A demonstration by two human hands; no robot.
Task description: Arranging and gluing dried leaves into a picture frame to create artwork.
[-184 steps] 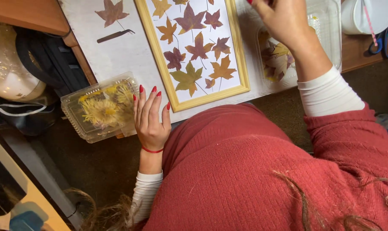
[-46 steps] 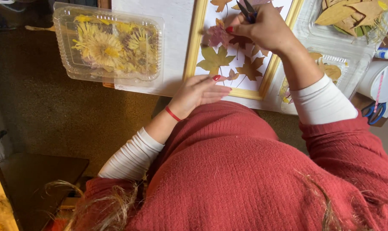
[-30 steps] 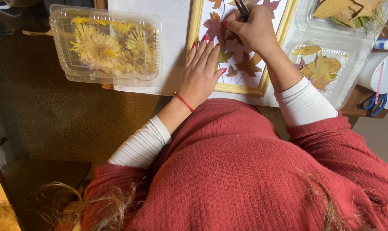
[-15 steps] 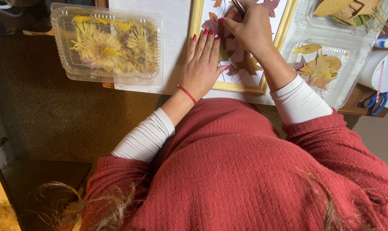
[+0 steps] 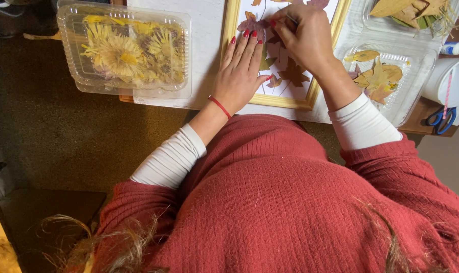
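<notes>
fingers [image 5: 247, 48] flat on leaves [image 5: 292, 76], two trays [image 5: 123, 50]

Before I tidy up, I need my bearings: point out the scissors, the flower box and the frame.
scissors [image 5: 440, 119], head view, blue handle loops.
flower box [image 5: 123, 50], head view, clear lid.
frame [image 5: 280, 101], head view, bottom rail.

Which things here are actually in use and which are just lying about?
In use: left hand flat on the gold frame, right hand pinching a thin tool, pressed leaves.
Lying about: tub of dried yellow flowers, leaf trays, blue scissors.
</notes>
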